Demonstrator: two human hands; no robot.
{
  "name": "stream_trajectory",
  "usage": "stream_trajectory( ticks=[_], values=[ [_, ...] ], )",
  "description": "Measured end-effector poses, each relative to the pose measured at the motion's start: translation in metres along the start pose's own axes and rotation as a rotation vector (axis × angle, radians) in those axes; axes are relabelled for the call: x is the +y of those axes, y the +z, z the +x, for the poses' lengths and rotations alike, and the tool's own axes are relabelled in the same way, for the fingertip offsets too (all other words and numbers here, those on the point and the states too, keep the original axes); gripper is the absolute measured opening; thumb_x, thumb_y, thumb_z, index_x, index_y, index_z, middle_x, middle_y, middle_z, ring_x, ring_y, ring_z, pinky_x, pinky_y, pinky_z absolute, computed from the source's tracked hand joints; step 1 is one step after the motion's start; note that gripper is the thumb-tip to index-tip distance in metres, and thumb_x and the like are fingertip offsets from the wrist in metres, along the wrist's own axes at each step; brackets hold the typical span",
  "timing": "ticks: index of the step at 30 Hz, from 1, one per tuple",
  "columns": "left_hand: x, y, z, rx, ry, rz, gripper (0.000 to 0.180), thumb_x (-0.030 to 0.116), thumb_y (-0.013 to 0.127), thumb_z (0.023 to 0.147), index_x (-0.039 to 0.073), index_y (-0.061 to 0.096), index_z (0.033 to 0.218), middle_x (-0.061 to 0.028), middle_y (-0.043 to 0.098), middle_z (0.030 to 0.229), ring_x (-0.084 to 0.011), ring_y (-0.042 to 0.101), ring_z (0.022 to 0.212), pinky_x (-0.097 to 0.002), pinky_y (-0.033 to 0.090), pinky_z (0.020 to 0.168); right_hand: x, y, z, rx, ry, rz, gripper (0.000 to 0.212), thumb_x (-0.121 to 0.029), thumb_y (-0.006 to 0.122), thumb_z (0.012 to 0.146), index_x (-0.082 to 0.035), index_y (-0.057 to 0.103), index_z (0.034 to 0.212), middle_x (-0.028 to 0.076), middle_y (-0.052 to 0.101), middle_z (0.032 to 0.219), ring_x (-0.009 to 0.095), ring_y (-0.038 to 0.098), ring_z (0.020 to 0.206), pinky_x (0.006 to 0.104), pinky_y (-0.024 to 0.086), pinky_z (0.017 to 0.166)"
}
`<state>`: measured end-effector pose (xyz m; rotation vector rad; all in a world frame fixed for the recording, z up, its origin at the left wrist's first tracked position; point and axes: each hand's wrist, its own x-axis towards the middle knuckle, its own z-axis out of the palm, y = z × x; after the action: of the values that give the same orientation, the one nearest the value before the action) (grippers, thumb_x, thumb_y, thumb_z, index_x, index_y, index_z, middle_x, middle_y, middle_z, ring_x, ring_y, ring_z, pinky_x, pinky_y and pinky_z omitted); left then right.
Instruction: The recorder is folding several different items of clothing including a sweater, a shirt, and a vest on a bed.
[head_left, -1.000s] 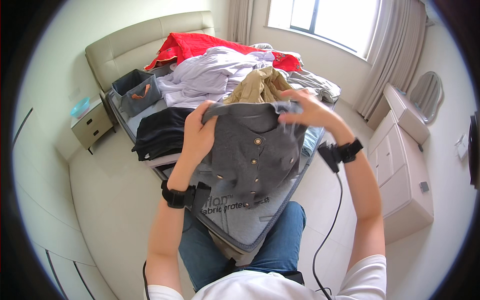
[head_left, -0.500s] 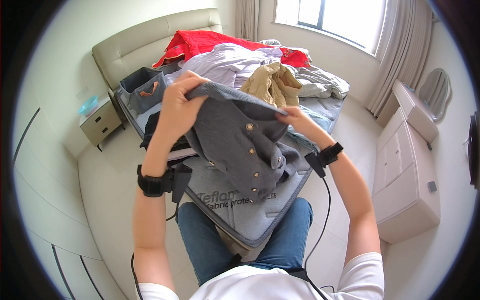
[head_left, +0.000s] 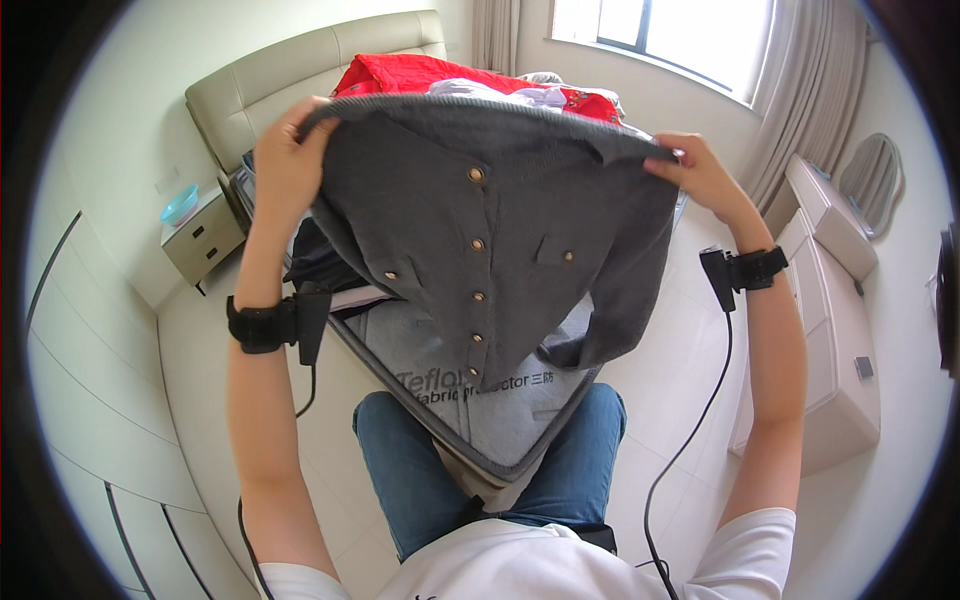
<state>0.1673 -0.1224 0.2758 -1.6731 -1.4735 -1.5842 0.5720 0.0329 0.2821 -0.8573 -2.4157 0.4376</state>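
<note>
Head view: a dark grey buttoned garment (head_left: 530, 225) hung spread out in the air over the near corner of the mattress (head_left: 500, 430), ribbed edge uppermost, a row of gold-rimmed buttons (head_left: 478, 244) down its middle. Whether its lower part touched the mattress, could not tell. Left hand (head_left: 290, 165) gripped one end of the ribbed edge; right hand (head_left: 702, 172) pinched the other end, the edge stretched between them. A sleeve drooped on the right side. Black cloth (head_left: 318, 255) lay on the bed, just left of the garment and partly hidden by it. Beyond, red cloth (head_left: 400, 78) and pale lavender cloth (head_left: 490, 92) were heaped near the headboard (head_left: 310, 65). Further out: nightstand (head_left: 205, 240) with a turquoise bowl (head_left: 180, 206) at left; pale cabinet (head_left: 815, 340) and wavy-edged mirror (head_left: 872, 185) at right.
</note>
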Motion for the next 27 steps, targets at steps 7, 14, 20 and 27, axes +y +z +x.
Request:
stream_trajectory(
  ticks=[7, 14, 20, 27],
  values=[
    [0.029, -0.058, 0.033, 0.394, 0.329, 0.252, 0.021, 0.019, 0.062, 0.088, 0.008, 0.066, 0.105, -0.0097, 0.069, 0.089, -0.0132, 0.064, 0.080, -0.0265, 0.048, 0.073, -0.035, -0.023, -0.025, 0.525, -0.130, 0.198, 0.035, -0.031, 0.056, 0.092, -0.003, 0.060, 0.112, 0.000, 0.061, 0.091, 0.009, 0.055, 0.082, 0.0227, 0.043, 0.077],
    [0.049, -0.167, 0.050, 0.229, 0.185, 0.491, 0.036, 0.031, 0.058, 0.091, 0.012, 0.060, 0.121, -0.0069, 0.066, 0.106, -0.0139, 0.062, 0.095, -0.0254, 0.048, 0.084, -0.073, -0.066, -0.072, 0.610, -0.280, 0.305, 0.038, -0.032, 0.060, 0.090, -0.002, 0.061, 0.114, 0.001, 0.064, 0.093, 0.009, 0.060, 0.085, 0.0194, 0.044, 0.080],
    [0.047, -0.179, 0.030, -0.003, 0.099, 0.345, 0.036, 0.028, 0.058, 0.091, 0.011, 0.058, 0.123, -0.0072, 0.065, 0.107, -0.0131, 0.063, 0.093, -0.0238, 0.050, 0.081, -0.078, -0.082, -0.089, 0.605, -0.275, 0.385, 0.040, -0.034, 0.059, 0.090, -0.006, 0.059, 0.120, 0.004, 0.064, 0.101, 0.012, 0.059, 0.096, 0.0245, 0.043, 0.086],
    [0.019, -0.064, -0.037, -0.514, -0.125, -0.106, 0.014, 0.014, 0.065, 0.084, 0.001, 0.062, 0.088, 0.0032, 0.058, 0.077, -0.0045, 0.049, 0.074, -0.0223, 0.042, 0.070, -0.037, 0.019, -0.061, 0.308, 0.078, 0.427, 0.033, -0.033, 0.060, 0.090, -0.003, 0.061, 0.103, -0.003, 0.058, 0.091, 0.006, 0.052, 0.087, 0.0225, 0.043, 0.080]
  ],
)
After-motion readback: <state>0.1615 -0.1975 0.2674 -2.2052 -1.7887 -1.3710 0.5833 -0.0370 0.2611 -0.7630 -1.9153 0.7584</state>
